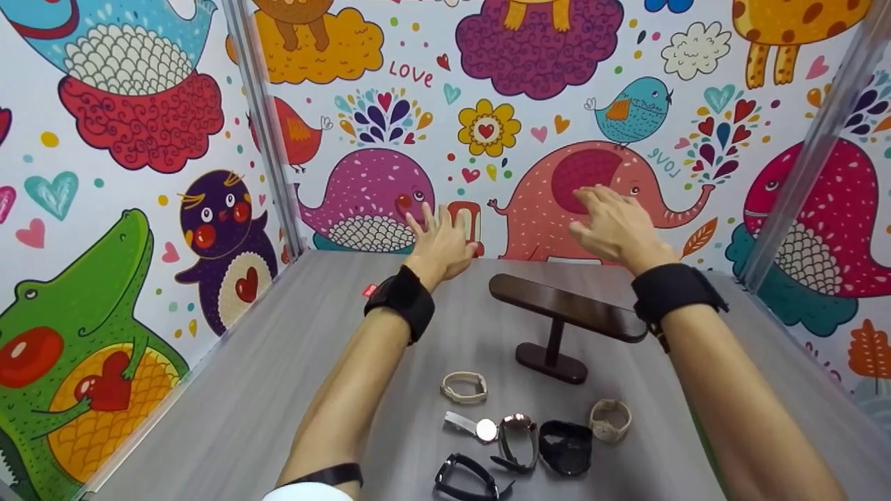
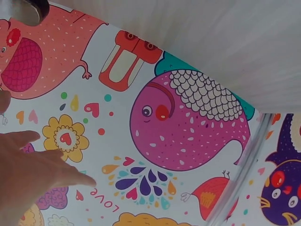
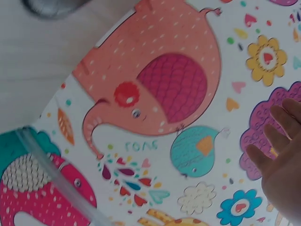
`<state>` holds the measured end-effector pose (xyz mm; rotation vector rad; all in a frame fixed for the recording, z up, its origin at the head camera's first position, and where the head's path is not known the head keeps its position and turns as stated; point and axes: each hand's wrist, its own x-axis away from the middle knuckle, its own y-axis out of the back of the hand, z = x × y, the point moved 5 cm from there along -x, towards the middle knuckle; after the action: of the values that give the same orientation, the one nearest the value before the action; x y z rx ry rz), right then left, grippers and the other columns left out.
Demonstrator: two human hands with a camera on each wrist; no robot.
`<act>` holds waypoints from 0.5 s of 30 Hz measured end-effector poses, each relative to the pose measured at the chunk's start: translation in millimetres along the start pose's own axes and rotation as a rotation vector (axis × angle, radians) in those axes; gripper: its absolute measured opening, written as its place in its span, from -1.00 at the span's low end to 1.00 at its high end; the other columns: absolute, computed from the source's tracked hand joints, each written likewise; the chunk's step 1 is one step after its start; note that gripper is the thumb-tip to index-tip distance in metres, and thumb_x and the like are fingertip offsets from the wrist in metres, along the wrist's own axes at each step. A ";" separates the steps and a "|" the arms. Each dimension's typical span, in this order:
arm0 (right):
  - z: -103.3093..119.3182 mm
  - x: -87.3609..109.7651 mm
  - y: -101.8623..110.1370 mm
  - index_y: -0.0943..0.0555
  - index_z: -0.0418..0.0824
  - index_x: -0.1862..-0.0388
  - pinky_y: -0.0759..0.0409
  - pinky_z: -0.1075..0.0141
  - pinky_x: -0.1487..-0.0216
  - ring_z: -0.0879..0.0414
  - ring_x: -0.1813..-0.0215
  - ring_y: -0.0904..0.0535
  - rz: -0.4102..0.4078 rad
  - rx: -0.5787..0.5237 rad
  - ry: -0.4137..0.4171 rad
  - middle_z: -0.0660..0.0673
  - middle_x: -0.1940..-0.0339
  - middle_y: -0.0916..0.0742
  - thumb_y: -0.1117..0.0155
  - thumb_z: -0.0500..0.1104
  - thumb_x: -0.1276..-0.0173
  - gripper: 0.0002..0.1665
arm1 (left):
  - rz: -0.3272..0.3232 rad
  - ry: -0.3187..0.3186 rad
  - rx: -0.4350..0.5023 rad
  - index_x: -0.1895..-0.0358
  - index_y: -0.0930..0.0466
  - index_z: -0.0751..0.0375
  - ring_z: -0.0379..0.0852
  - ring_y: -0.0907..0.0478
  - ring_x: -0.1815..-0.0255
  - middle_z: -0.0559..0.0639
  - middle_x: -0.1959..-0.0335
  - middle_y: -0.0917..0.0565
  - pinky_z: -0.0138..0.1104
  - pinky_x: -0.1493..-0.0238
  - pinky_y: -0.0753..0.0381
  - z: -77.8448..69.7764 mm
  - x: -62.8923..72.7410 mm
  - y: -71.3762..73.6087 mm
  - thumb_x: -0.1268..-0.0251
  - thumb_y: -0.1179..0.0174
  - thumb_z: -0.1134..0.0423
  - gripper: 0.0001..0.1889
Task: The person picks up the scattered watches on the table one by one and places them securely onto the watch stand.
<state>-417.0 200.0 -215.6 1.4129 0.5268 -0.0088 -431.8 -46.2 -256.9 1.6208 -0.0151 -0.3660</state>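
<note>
Both hands are raised above the far part of the table, holding nothing. My left hand (image 1: 443, 243) has its fingers spread, also plain in the left wrist view. My right hand (image 1: 616, 226) is above the far right end of a dark brown wooden T-shaped stand (image 1: 553, 341), its fingers extended. The stand's bar carries no watch. In front of it lie several watches: a beige one (image 1: 464, 387), a silver one with a round face (image 1: 486, 430), one with a dark strap (image 1: 518, 442), a chunky black one (image 1: 566, 449), a cream one (image 1: 610, 421) and a black-strapped one (image 1: 468, 476).
The grey table (image 1: 278, 390) is bounded by cartoon-printed panels at the back and sides, joined by metal posts (image 1: 268, 132). A small red tag (image 1: 369, 290) shows beside the left wrist. Black bands wrap both wrists.
</note>
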 end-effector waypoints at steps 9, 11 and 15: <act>33.0 10.6 -10.5 -0.22 -0.30 -0.55 -0.10 -0.25 -0.57 -0.28 -0.61 -0.14 -0.056 -0.064 0.086 -0.35 -0.57 -0.32 0.01 0.00 -0.43 -0.22 | 0.008 -0.041 0.006 -0.61 0.02 0.22 0.44 0.26 -0.64 0.37 -0.63 0.04 0.42 -0.50 0.25 -7.5 17.0 -6.1 -0.54 0.04 -0.10 -0.24; 37.2 12.5 -10.9 -0.22 -0.29 -0.55 -0.11 -0.24 -0.57 -0.26 -0.61 -0.15 -0.066 -0.071 0.096 -0.34 -0.56 -0.33 0.00 0.01 -0.43 -0.23 | -0.001 -0.059 0.029 -0.61 0.03 0.22 0.43 0.28 -0.64 0.36 -0.63 0.07 0.43 -0.50 0.28 -10.9 20.0 -5.0 -0.54 0.04 -0.10 -0.24; 44.0 17.8 -12.7 -0.26 -0.28 -0.53 -0.15 -0.22 -0.56 -0.25 -0.60 -0.19 -0.079 -0.084 0.117 -0.32 -0.55 -0.36 -0.02 0.01 -0.44 -0.25 | -0.010 -0.095 0.076 -0.61 0.02 0.19 0.39 0.29 -0.65 0.31 -0.65 0.10 0.43 -0.49 0.35 -15.8 25.6 -4.3 -0.55 0.06 -0.11 -0.25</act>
<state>-390.0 161.8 -231.0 1.3151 0.6724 0.0323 -404.6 -36.3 -266.3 1.6779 -0.0939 -0.4541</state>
